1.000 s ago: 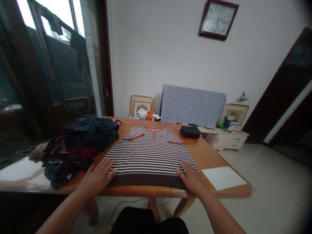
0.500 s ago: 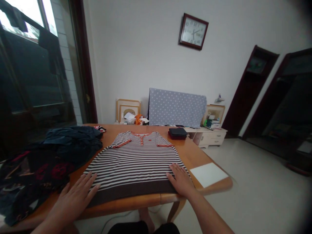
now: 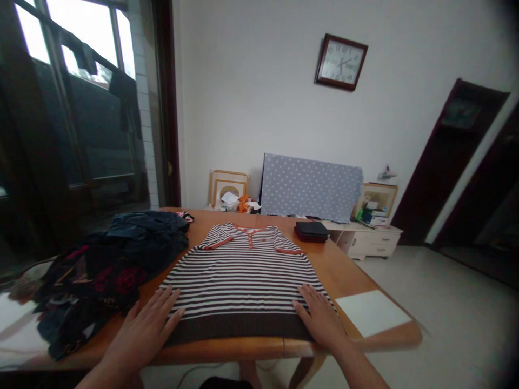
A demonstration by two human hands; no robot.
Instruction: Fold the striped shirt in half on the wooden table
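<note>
A brown-and-white striped shirt (image 3: 243, 275) with orange trim lies flat, neck away from me, on a wooden table (image 3: 348, 275). My left hand (image 3: 146, 327) rests flat on the shirt's near left corner, fingers stretched out. My right hand (image 3: 320, 319) presses flat on the near right corner at the dark hem band, fingers spread. Neither hand holds anything.
A heap of dark clothes (image 3: 105, 265) covers the table's left side. A folded dark garment (image 3: 311, 230) sits at the far right, a white sheet (image 3: 373, 312) at the near right corner. Beyond are a dotted board (image 3: 310, 186), a low cabinet (image 3: 371, 240) and a wall clock (image 3: 341, 61).
Only my view has shifted, first right then back left. Both hands stay flat on the shirt's lower corners and the shirt has not moved.
</note>
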